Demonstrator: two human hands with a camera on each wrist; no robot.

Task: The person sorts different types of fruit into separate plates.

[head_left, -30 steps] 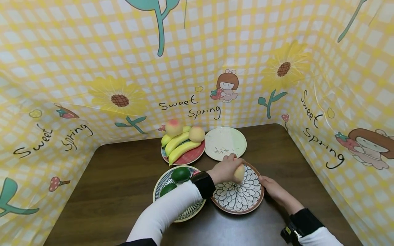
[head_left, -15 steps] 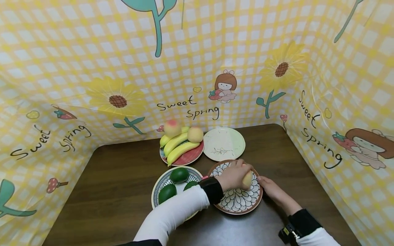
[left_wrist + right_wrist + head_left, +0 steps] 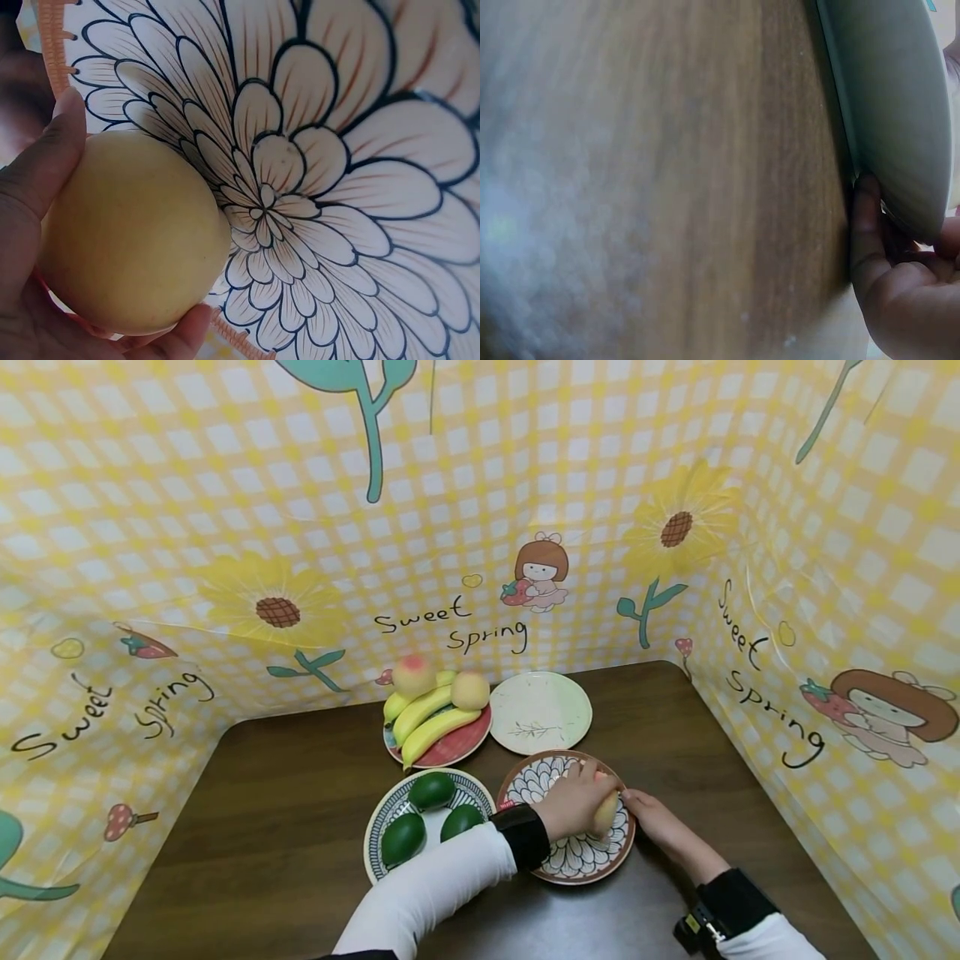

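Note:
My left hand [image 3: 573, 803] holds a yellow peach [image 3: 604, 816] over the right part of a brown-rimmed plate [image 3: 581, 860] with a petal pattern. In the left wrist view, thumb and fingers curve round the peach [image 3: 135, 232], close against the plate's surface. Whether it touches the plate, I cannot tell. At the plate's right edge my right hand [image 3: 667, 828] grips the rim. The right wrist view shows its fingers [image 3: 868, 225] under the plate [image 3: 900, 97] and the thumb at the rim.
Green avocado-like fruits [image 3: 403, 838] lie on a blue-patterned plate [image 3: 372, 835] at left, partly behind my left sleeve. Bananas [image 3: 438, 733] and two peaches [image 3: 470, 691] fill a red plate [image 3: 461, 745] farther back. Beside it stands a pale green plate [image 3: 540, 710]. Checked cloth walls border the table.
My left hand has shifted right and slightly toward me with the peach, uncovering more of the green fruits. The right hand stays at the plate's rim. The view has drifted slightly.

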